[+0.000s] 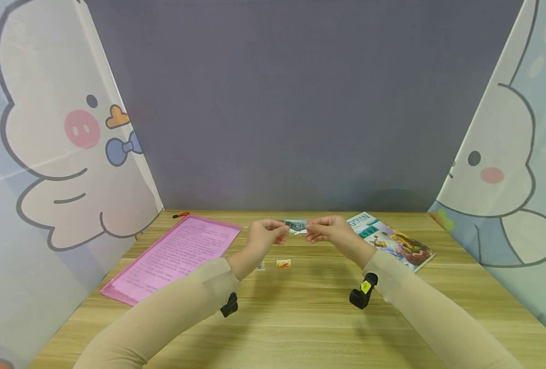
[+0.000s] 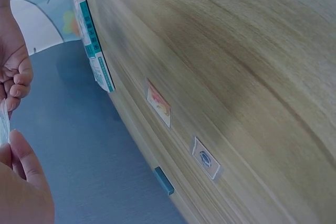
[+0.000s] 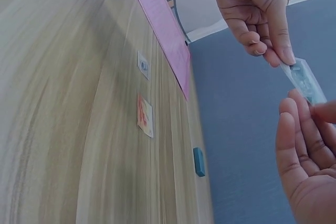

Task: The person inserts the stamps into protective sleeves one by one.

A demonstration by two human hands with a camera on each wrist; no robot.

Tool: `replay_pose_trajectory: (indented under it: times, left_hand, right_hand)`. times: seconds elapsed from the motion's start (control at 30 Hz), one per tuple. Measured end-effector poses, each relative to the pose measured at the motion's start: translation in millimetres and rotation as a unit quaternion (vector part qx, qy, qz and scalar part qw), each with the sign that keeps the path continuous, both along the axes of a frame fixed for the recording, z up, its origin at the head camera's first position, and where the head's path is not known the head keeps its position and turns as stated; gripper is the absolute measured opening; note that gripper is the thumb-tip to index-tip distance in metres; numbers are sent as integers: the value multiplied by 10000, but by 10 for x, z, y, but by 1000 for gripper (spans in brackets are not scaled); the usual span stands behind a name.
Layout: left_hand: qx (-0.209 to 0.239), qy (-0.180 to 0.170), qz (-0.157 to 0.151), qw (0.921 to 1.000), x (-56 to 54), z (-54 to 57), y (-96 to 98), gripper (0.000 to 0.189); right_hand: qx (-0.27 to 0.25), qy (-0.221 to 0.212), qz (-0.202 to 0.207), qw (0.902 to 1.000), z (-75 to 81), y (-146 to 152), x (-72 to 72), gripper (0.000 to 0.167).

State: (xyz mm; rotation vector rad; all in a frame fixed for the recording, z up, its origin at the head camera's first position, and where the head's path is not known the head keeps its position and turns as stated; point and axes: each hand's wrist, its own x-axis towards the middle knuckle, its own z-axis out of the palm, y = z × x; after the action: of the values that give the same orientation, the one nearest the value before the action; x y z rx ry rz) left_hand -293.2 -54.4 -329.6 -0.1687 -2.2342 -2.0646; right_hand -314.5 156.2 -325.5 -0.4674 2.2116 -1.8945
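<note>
Between both hands, raised over the back of the table, is a small green stamp (image 1: 296, 226) in a clear sleeve (image 3: 305, 80). My left hand (image 1: 262, 238) pinches its left end with thumb and fingertips. The opposite end is pinched by my right hand (image 1: 335, 233); its other fingers are loosely bent in the right wrist view. Beneath the hands, two more small stamps lie on the table: one red and yellow (image 1: 283, 264), one pale with a blue round picture (image 2: 205, 158). In the head view the left wrist partly hides the pale one.
A pink zip folder (image 1: 176, 256) with a printed sheet lies at the left of the wooden table (image 1: 300, 328). To the right is a colourful magazine (image 1: 397, 243), partly behind the right forearm. A small teal block (image 3: 199, 162) sits near the table's back edge, before a grey panel (image 1: 291, 102).
</note>
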Motion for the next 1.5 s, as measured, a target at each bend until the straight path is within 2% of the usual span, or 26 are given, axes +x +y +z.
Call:
replay_pose_trajectory:
  times: [0.13,0.2,0.37,0.43,0.67,0.77,0.97,1.1,1.2,1.37,1.5]
  left_hand:
    - [54,-15,16,10000,-20,-19,9,17]
    - [58,-16,-12,10000,14,12,14,18]
    - [124,-40,-79,9999,20,7,34,18]
    - [195,-60,-98,9997,-20,-30,42,17]
    - [267,-29,-142,9995,-45,-35,90,18]
    - [68,-107,-58,9999,-58,-52,134,17]
    - [-433,-496,-23,9978,-119,-81,245,12]
    - [-730,-700,18,9949,-180,-90,315,11]
    - [-992,-827,84,9916,-227,-100,373,11]
    - [-1494,-1163,170,9818,-288,-145,492,10]
    - [-1540,-1521,186,9761,-303,-226,573,7]
  right_hand:
    - [-70,-85,-73,9999,14,-16,13,31]
    - [-71,-53,-51,9999,21,-16,18,31]
    - [113,84,-128,9998,24,-6,22,30]
    - [220,115,-222,9994,16,-1,13,30]
    - [301,0,-524,9982,6,41,-16,30]
    - [415,-82,-723,9965,4,62,-15,30]
    - [709,-324,-1145,9904,-16,99,-3,30]
    - [837,-462,-1214,9880,-42,127,-3,32]
    - [946,-550,-1284,9857,-70,157,-15,31]
    - [1195,-761,-1397,9800,-144,215,-57,29]
    - [1330,-1018,-1427,9755,-243,260,-76,25]
